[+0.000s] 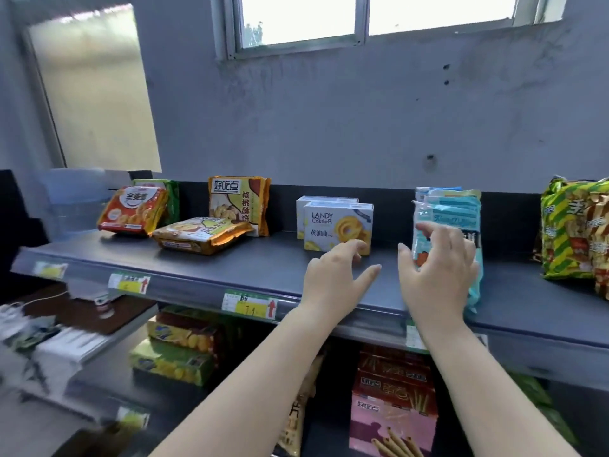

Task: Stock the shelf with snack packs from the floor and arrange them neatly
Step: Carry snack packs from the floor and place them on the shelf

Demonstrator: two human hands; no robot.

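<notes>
The right hand (438, 268), fingers spread and relaxed, rests against the upright light-blue plastic snack packs (456, 219) on the dark grey metal shelf (263, 265). At its nine o'clock, the left hand (336, 275) hovers loose, grasping nothing, fingertips by the white cardboard cookie box (337, 225).

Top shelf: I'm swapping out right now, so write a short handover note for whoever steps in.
Left hand: open, fingertips at the front Landy Castle cookie box.
Right hand: open, fingers against the upright light-blue snack packs.
Done: several packs stand on the top shelf, with green-yellow striped bags at far right.
Left: one yellow walnut-cookie pack lies flat and skewed; stand it up and straighten the rows. The floor stock is out of view.
</notes>
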